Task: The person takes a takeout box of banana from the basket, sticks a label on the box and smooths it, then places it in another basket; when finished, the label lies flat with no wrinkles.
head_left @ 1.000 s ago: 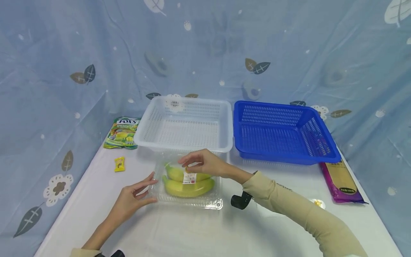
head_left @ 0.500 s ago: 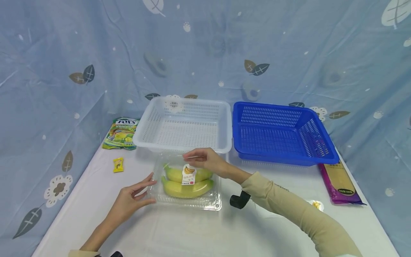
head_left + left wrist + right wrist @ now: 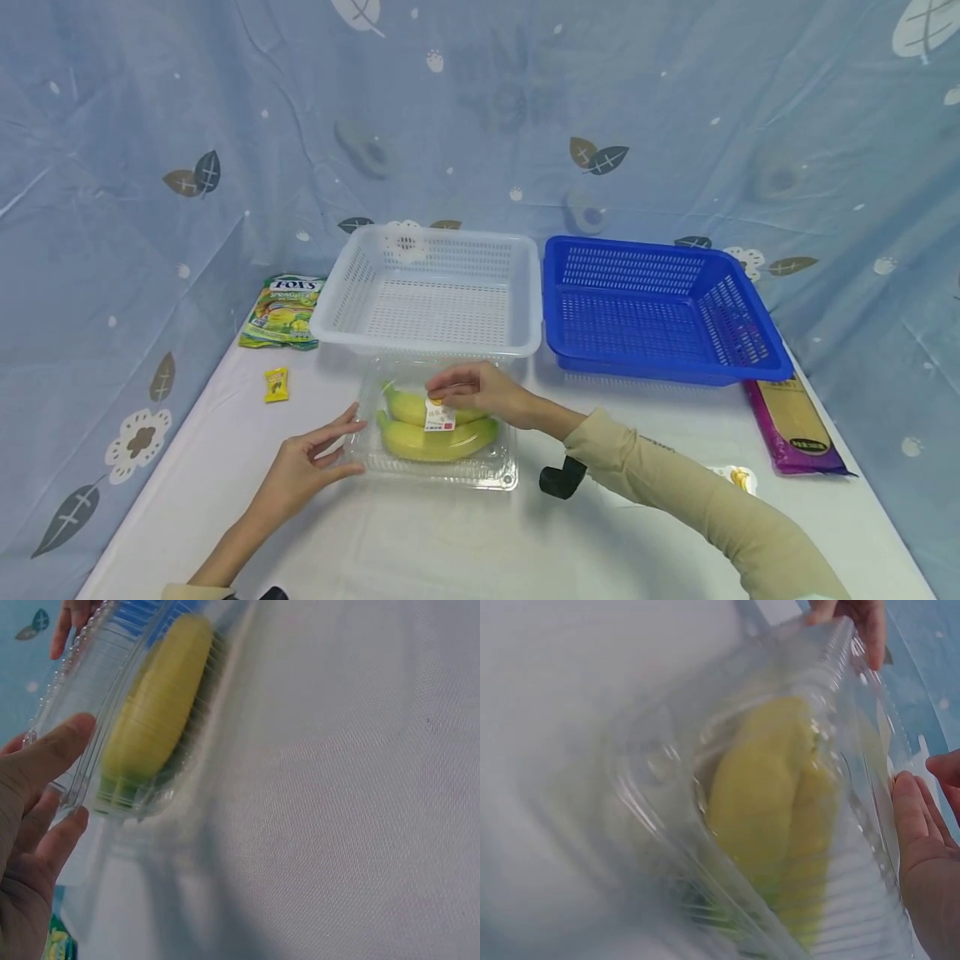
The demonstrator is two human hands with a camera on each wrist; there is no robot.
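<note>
A clear plastic clamshell box (image 3: 480, 477) holding two yellow bananas (image 3: 435, 442) lies on the white table in front of the white basket. A small white label (image 3: 438, 417) with a banana picture is on its lid. My left hand (image 3: 309, 462) holds the box's left edge; the left wrist view shows the thumb (image 3: 64, 746) on its rim and fingers below. My right hand (image 3: 483, 392) touches the lid from above with nearly straight fingers, its fingertips at the label's top, covering part of the picture.
A white basket (image 3: 427, 343) and a blue basket (image 3: 637, 367) stand side by side at the back. To the left lie a green candy bag (image 3: 283, 312) and a small yellow wrapped candy (image 3: 276, 385). A purple-edged packet (image 3: 798, 425) and a sheet with banana stickers (image 3: 741, 479) are at right.
My right hand lifted toward the box's far edge, showing the whole label, then came back down over the label's top. The left hand and box have stayed nearly in place.
</note>
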